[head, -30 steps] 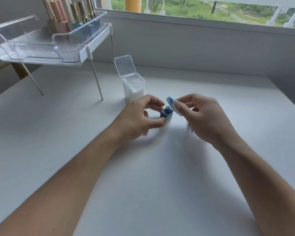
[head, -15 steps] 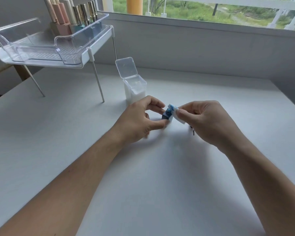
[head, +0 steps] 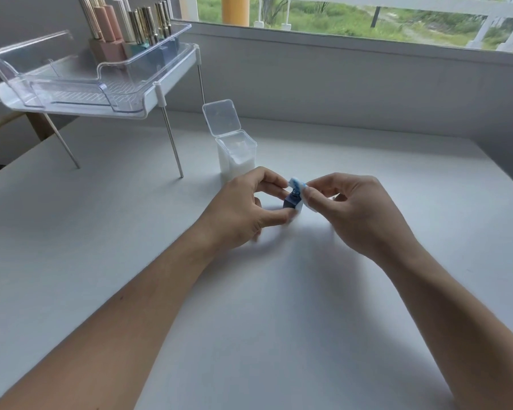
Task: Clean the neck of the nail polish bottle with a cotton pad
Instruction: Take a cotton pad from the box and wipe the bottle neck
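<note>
Blue-smeared cotton pad (head: pixel 297 184) pinched in your right hand (head: pixel 356 211) now wraps the neck of the bottle (head: pixel 290 200) your left hand (head: pixel 243 211) grips, so wiping's underway.

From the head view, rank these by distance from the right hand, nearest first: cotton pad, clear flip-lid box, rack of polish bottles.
1. Cotton pad, pinched in the right hand against the bottle neck.
2. Clear flip-lid box, just behind the hands, lid open.
3. Rack of polish bottles, far back on the left, on the raised tray.
</note>
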Motion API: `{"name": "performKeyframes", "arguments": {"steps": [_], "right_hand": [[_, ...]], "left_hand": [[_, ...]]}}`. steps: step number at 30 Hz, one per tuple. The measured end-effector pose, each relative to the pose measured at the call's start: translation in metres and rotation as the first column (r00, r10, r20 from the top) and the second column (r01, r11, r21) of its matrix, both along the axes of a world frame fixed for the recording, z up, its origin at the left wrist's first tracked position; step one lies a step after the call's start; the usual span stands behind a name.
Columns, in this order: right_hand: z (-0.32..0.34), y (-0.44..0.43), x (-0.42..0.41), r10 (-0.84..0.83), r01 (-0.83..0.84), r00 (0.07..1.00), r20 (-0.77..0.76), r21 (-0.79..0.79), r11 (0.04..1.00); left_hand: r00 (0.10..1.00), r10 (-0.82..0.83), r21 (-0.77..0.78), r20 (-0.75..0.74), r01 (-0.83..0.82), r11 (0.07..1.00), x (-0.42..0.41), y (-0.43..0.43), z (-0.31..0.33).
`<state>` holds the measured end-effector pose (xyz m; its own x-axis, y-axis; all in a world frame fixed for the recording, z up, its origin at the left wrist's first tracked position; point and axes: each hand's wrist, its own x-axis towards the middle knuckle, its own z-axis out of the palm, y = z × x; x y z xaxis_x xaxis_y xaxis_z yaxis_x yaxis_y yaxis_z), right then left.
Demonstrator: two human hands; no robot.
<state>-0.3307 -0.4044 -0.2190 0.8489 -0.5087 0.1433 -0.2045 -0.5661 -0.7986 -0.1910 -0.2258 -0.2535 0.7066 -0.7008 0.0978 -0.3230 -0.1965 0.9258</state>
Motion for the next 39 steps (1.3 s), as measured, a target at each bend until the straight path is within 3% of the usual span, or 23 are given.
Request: {"name": "performKeyframes", "arguments": {"steps": [6,12,25,33,39], "right_hand": [[0.008,-0.009,-0.004,0.017,-0.017,0.999,-0.037,0.019,1.000],[0.000,-0.005,0.001,-0.046,0.045,0.996,0.075,0.005,0.999],[0.009,-0.008,-0.004,0.041,-0.040,0.999,-0.036,0.021,0.999],[0.004,-0.003,-0.001,-0.030,0.030,0.998,0.058,0.008,1.000],[-0.002,0.000,0.002,-0.007,0.007,1.000,0.017,-0.011,1.000]], "left_hand": [[1.000,0.005,0.017,0.001,-0.005,1.000,0.001,0.000,0.001],[0.999,-0.009,0.033,-0.031,0.010,0.999,0.001,0.001,0.002],[1.000,-0.002,0.037,-0.010,0.002,0.999,0.002,0.001,0.001],[1.000,-0.004,0.043,-0.029,0.005,0.999,0.001,0.002,0.004],[1.000,-0.013,0.034,-0.025,0.013,0.999,0.001,0.001,0.003]]}}
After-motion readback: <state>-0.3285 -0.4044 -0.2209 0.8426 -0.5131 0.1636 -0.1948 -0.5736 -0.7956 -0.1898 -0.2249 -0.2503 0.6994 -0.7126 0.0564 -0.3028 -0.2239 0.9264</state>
